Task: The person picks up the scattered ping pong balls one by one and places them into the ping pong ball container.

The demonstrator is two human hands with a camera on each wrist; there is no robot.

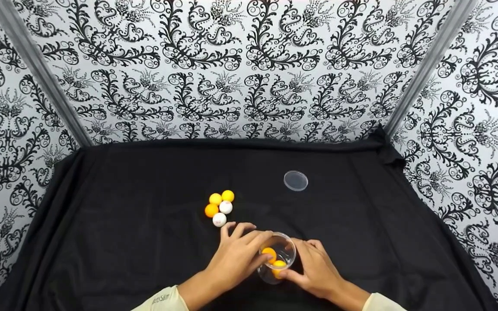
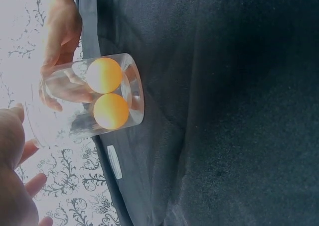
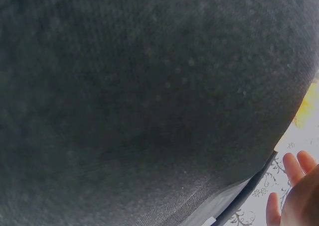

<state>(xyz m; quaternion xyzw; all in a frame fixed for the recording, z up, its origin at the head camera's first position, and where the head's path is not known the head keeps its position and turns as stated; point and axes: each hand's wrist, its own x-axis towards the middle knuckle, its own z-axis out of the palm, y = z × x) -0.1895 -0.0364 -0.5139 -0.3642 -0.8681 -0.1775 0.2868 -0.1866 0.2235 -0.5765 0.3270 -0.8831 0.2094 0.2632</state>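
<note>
A clear plastic jar (image 1: pixel 290 258) stands on the black cloth, its open mouth upward. Two orange ping-pong balls (image 2: pixel 110 111) lie at its bottom, plain to see in the left wrist view. My right hand (image 1: pixel 318 268) grips the jar's right side, thumb in front and fingers behind. At the left of the mouth is my left hand (image 1: pixel 237 259), thumb and forefinger spread at the rim with no ball between them. Beyond its fingertips sits a cluster of loose balls: orange and yellow-orange balls (image 1: pixel 211 210) and two white balls (image 1: pixel 219 220).
A round clear lid (image 1: pixel 295 180) lies flat on the cloth, farther back and to the right. Black cloth (image 1: pixel 136 224) covers the table, bunched at the far right corner. Patterned walls (image 1: pixel 249 86) enclose the back and sides.
</note>
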